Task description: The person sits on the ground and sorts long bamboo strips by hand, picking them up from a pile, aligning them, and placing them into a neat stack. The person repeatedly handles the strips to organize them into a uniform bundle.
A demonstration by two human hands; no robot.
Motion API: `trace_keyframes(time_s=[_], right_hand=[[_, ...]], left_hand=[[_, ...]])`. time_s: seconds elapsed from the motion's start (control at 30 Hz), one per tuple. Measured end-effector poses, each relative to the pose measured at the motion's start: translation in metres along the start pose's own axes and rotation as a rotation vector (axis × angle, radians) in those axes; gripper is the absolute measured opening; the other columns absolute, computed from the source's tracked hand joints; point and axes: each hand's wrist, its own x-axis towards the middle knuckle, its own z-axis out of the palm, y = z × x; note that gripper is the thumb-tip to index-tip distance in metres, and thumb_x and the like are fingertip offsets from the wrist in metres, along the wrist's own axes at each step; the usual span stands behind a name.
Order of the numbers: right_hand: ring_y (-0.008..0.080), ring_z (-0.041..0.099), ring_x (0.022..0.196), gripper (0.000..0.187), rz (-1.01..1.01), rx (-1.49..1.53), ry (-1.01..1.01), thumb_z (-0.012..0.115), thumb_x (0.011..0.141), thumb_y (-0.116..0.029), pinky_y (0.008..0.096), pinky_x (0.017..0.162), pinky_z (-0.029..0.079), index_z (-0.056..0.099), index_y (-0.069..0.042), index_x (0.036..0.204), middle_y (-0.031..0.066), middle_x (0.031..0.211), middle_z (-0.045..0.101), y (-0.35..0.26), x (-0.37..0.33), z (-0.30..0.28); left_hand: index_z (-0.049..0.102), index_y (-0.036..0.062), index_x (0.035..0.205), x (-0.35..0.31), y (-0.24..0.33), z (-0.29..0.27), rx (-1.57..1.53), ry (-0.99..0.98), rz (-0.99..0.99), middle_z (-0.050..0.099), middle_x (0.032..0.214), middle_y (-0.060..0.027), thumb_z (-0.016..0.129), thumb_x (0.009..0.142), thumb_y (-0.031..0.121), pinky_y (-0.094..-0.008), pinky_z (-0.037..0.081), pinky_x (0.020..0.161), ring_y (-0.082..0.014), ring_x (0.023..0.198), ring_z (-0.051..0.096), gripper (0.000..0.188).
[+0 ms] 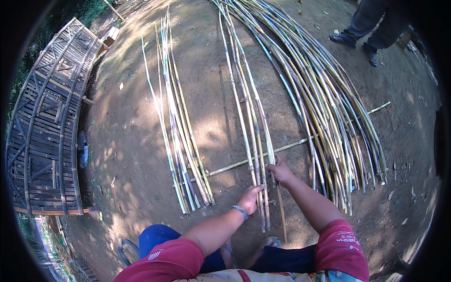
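Note:
In front of me a few long, thin bamboo poles run away from my feet across bare soil. My left hand is closed around their near ends, with the tips sticking out below it. Higher up and to the right, my right hand grips a bamboo pole of the same group. Underneath, a crosswise pole lies on the ground and props up the near ends. A thin brown stick reaches from below my right hand toward my foot.
Left of my hands lies a smaller group of poles. A large fanned pile of poles lies to the right. Along the left edge stands a slatted bamboo structure, with a plastic bottle beside it. Another person's legs show at upper right.

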Motion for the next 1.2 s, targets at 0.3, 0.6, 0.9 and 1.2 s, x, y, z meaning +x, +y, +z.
trace_keyframes(time_s=[0.3, 0.6, 0.9, 1.2], right_hand=[[0.0435, 0.062, 0.106, 0.041, -0.193, -0.502, 0.099, 0.058, 0.086, -0.020, 0.0453, 0.094, 0.047, 0.059, 0.001, 0.121, 0.0295, 0.112, 0.064, -0.041, -0.031, 0.046], [0.0329, 0.067, 0.093, 0.043, -0.013, -0.496, 0.217, 0.061, 0.092, -0.023, 0.0401, 0.083, 0.051, 0.056, 0.008, 0.123, 0.0220, 0.103, 0.069, -0.054, -0.062, 0.066], [0.0195, 0.066, 0.074, 0.023, 0.241, 0.111, 0.015, 0.052, 0.100, -0.017, 0.0341, 0.067, 0.055, 0.055, 0.001, 0.114, 0.0093, 0.089, 0.066, -0.078, -0.117, 0.035], [0.0173, 0.065, 0.081, 0.023, 0.262, 0.190, -0.086, 0.050, 0.098, -0.010, 0.0316, 0.072, 0.055, 0.057, 0.003, 0.116, 0.0096, 0.097, 0.066, -0.107, -0.196, 0.059]], left_hand=[[0.063, 0.0065, 0.102, -0.031, 0.018, 0.010, -0.292, -0.066, 0.027, 0.066, 0.087, -0.0083, 0.063, 0.091, 0.030, -0.0418, 0.055, 0.072, -0.0242, 0.079, 0.066, 0.026], [0.062, 0.0019, 0.103, -0.037, 0.017, 0.020, -0.003, 0.063, 0.270, 0.066, 0.087, -0.0059, 0.062, 0.089, 0.010, -0.0330, 0.050, 0.070, -0.0181, 0.076, 0.062, 0.016], [0.052, -0.0005, 0.117, -0.109, 0.064, 0.049, -0.185, 0.010, 0.219, 0.063, 0.116, -0.0207, 0.051, 0.092, 0.001, -0.0499, 0.057, 0.088, -0.0322, 0.107, 0.065, 0.025], [0.062, -0.0067, 0.108, -0.150, 0.079, 0.047, -0.035, -0.165, 0.101, 0.067, 0.096, -0.0151, 0.054, 0.093, 0.009, -0.0449, 0.060, 0.077, -0.0273, 0.086, 0.068, 0.023]])
